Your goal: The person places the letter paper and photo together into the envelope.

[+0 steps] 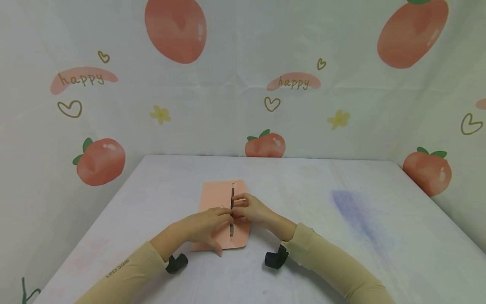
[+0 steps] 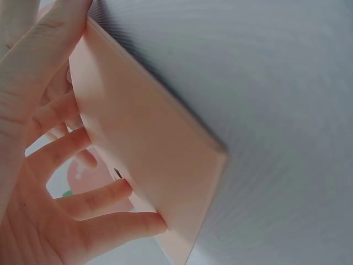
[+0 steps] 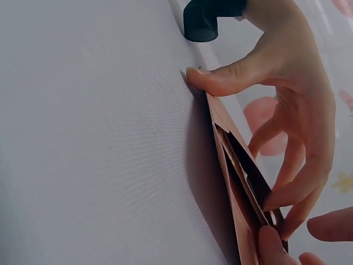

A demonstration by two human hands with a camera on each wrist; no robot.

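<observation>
A flat peach-coloured paper folder (image 1: 216, 192) lies on the white table, with a long dark slit (image 1: 232, 192) down its right part. Layers gape apart at the slit in the right wrist view. My left hand (image 1: 203, 223) spreads over the folder's left part, thumb at the near edge and long fingers reaching to the slit. In the left wrist view its fingertips (image 2: 157, 222) touch the folder's surface. Opposite it, my right hand (image 1: 254, 211) pinches the slit's edge with bent fingers. What lies inside the slit is too dark to make out.
The white table (image 1: 303, 198) carries a blue-purple smudge (image 1: 353, 211) on the right. A white curtain (image 1: 212, 105) printed with fruit hangs behind it. Black wrist-worn pieces sit at the left cuff (image 1: 176, 264) and right cuff (image 1: 276, 257).
</observation>
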